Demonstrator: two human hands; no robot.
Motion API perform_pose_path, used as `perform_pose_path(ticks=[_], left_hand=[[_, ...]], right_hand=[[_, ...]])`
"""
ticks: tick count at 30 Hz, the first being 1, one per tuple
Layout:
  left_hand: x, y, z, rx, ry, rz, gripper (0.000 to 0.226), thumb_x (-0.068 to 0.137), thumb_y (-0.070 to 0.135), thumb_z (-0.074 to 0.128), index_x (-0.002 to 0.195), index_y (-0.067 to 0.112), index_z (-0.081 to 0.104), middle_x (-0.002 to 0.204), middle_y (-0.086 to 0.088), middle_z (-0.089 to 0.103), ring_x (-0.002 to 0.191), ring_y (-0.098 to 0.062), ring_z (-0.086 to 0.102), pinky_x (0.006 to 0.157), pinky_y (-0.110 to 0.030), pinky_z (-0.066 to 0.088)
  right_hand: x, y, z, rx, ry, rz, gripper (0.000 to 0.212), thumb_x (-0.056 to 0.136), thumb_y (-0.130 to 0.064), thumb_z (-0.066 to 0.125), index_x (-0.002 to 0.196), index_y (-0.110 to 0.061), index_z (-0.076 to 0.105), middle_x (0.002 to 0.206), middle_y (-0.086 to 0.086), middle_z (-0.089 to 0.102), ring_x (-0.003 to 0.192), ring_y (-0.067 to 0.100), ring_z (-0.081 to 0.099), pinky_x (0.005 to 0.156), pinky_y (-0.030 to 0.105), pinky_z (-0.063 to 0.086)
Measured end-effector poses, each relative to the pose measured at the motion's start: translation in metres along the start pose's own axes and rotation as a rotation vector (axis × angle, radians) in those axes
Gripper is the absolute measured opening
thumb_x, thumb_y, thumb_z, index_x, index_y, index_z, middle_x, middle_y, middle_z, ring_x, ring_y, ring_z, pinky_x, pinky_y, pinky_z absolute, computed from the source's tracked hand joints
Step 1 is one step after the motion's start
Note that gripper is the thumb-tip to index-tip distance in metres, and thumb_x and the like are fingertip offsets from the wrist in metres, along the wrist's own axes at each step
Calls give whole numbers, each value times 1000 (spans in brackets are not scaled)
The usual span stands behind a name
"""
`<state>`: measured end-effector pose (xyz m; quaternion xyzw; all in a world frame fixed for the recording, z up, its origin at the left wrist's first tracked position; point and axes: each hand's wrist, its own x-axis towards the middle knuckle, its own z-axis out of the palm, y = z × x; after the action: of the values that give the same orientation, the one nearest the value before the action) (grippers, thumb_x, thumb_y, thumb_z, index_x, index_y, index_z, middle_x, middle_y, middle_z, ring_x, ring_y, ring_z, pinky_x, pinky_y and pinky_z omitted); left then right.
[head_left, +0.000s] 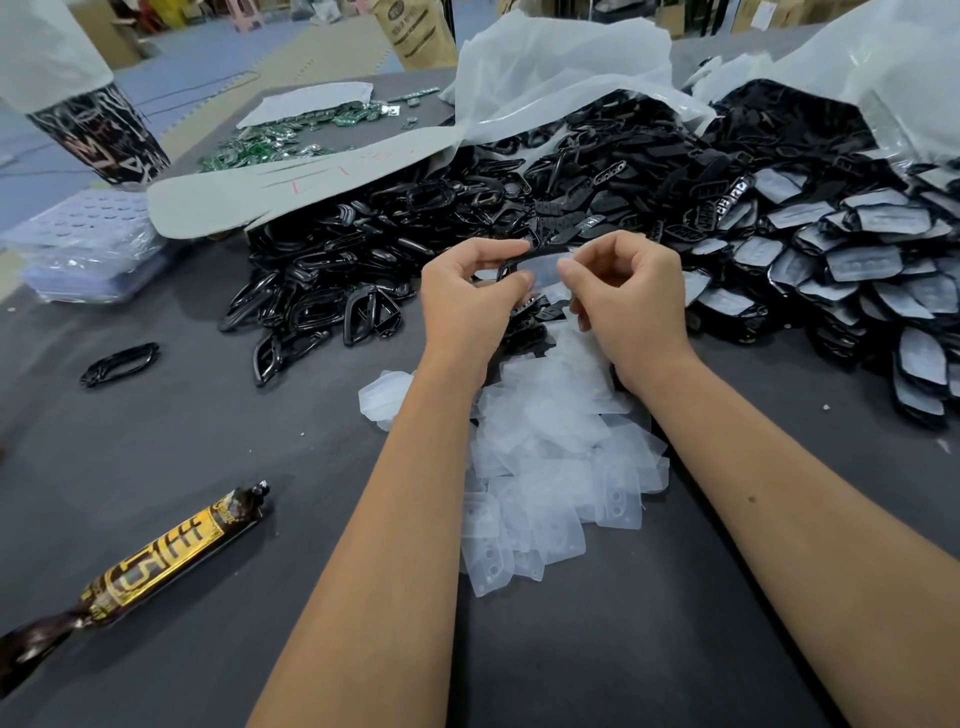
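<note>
Black frame (511, 262) with a clear sheet (543, 270) against it, held in the air above the far end of the pile of clear sheets (550, 467).

Left hand (465, 299): fingers (493, 248) curled, thumb and forefinger pinching the frame's left end; the frame's rim runs out to the right from between them.

Right hand (631, 299): fingers (608, 243) curled, thumb and forefinger pinching the right edge of the clear sheet, which lies between the two hands. Whether the sheet sits flat on the frame cannot be told.

Beyond and left of the pile of clear sheets: a heap of black frames (332, 291). Beyond and right of it: a heap of film-covered black shells (857, 270). Well left of the pile: a single loose frame (119, 364). Nearer and left of it: a brown-and-gold wrapped tube (156, 566). All rest on the dark grey surface (182, 441).
</note>
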<state>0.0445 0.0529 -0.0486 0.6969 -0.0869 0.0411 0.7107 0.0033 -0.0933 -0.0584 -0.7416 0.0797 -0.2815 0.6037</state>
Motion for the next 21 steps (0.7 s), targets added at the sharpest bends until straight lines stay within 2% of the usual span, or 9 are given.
perform_pose_path(ticks=[4, 7, 9, 14, 18, 21], left_hand=[[-1, 3, 4, -79, -10, -67, 23, 91, -3, 66, 88, 14, 81, 94, -10, 76, 74, -17, 73, 68, -26, 60], [0, 6, 5, -167, -29, -143, 35, 98, 1, 50, 86, 9, 81, 99, -12, 77, 85, -21, 75, 69, -27, 60], [-1, 7, 5, -188, -50, -150, 37, 99, 4, 46, 87, 8, 81, 103, -12, 77, 90, -26, 74, 70, -28, 60], [-2, 7, 6, -197, -61, -136, 37, 99, 5, 47, 88, 7, 82, 100, -10, 77, 90, -29, 74, 68, -27, 59], [-2, 5, 6, -108, -50, -79, 23, 95, -5, 58, 100, 3, 80, 99, -16, 75, 82, -17, 73, 70, -25, 59], [-2, 4, 6, -59, -51, -36, 21, 90, -10, 67, 106, 0, 77, 101, -21, 73, 79, -17, 74, 69, -22, 58]], right_hand=[[1, 0, -3, 42, 37, 2, 11, 88, -16, 79, 81, -12, 71, 67, 6, 70, 53, 17, 63, 54, 30, 50], [0, -1, -4, 88, 21, 23, 12, 88, -15, 80, 79, -14, 73, 65, 7, 70, 52, 16, 61, 50, 27, 48], [-1, -3, -3, 82, 9, 24, 13, 86, -17, 83, 77, -16, 73, 64, 5, 70, 50, 16, 60, 49, 26, 46], [-1, -5, -1, 45, 39, 41, 17, 82, -19, 85, 72, -20, 73, 66, 4, 73, 49, 15, 62, 50, 24, 47], [-1, -2, 0, 21, 58, 54, 16, 82, -20, 86, 72, -19, 73, 67, 5, 73, 49, 16, 61, 50, 23, 46], [0, -1, 0, 9, 80, 59, 15, 81, -20, 85, 72, -18, 73, 66, 3, 73, 48, 14, 61, 48, 22, 45]])
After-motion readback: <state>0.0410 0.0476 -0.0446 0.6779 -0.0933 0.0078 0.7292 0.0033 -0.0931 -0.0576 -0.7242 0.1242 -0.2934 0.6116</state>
